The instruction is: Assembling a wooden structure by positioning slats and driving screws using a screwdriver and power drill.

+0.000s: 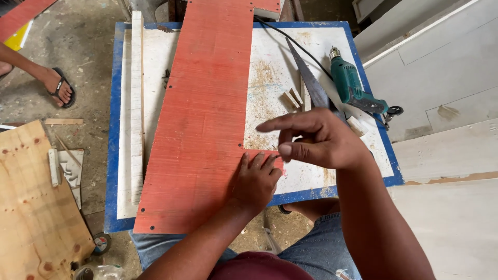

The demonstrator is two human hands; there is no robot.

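A red L-shaped board [202,119] lies on a white work table with a blue border [115,155]. My left hand [254,181] presses flat on the board's lower right corner, fingers spread. My right hand [316,140] hovers just above it, index finger stretched to the left, thumb and other fingers curled; it seems to hold nothing, though a small item between the fingertips cannot be ruled out. A handsaw blade [308,78] lies behind the right hand, its handle hidden by that hand.
A teal electric drill [353,88] with a black cord lies at the table's right. Small wood offcuts [293,97] and sawdust sit mid-table. A pale wood strip [137,103] lies along the left. A plywood sheet [31,207] is lower left. Another person's sandalled foot [59,88] stands at left.
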